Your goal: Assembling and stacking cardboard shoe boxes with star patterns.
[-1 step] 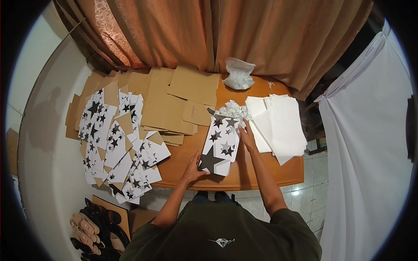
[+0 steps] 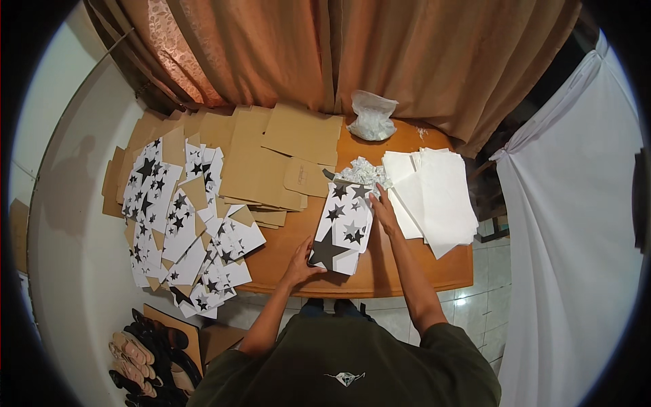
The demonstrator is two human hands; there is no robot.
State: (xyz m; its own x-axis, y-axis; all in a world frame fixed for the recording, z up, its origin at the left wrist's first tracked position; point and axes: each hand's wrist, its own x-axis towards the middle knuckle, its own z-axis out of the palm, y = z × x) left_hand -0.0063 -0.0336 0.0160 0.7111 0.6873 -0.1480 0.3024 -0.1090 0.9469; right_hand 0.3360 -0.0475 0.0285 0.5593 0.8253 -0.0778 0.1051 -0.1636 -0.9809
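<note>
While both hands rest on the star-printed paper bag (image 2: pixel 342 227), it lies flat on the wooden table (image 2: pixel 407 271), right in front of the person. The left hand (image 2: pixel 300 264) sits at the near bottom corner of the bag, by the big dark star. Its fingers are spread and press down; they do not wrap around anything. The right hand (image 2: pixel 383 207) lies along the bag's right edge, up near the open top. Its fingers are stretched out flat too, so neither hand pinches the bag. They only pin it down.

To do this well, I think the near hand should keep the bottom from sliding while the far hand works at the top. Gentle, even pressing is best, since thin paper can crease or tear.

Crumpled white paper (image 2: pixel 363 173) pokes out at the top end of the bag, just past the right fingertips. It is hard to tell whether it is inside the mouth or only touching it.

A stack of plain white sheets (image 2: pixel 434 193) lies just to the right of the bag. Flat brown cardboard pieces (image 2: pixel 271 163) lie to the left and farther back. A spread of flat star-printed bags (image 2: pixel 183 224) hangs over the left side of the table. A clear plastic bag (image 2: pixel 371 117) sits at the far edge, near the brown curtain (image 2: pixel 285 47).
</note>
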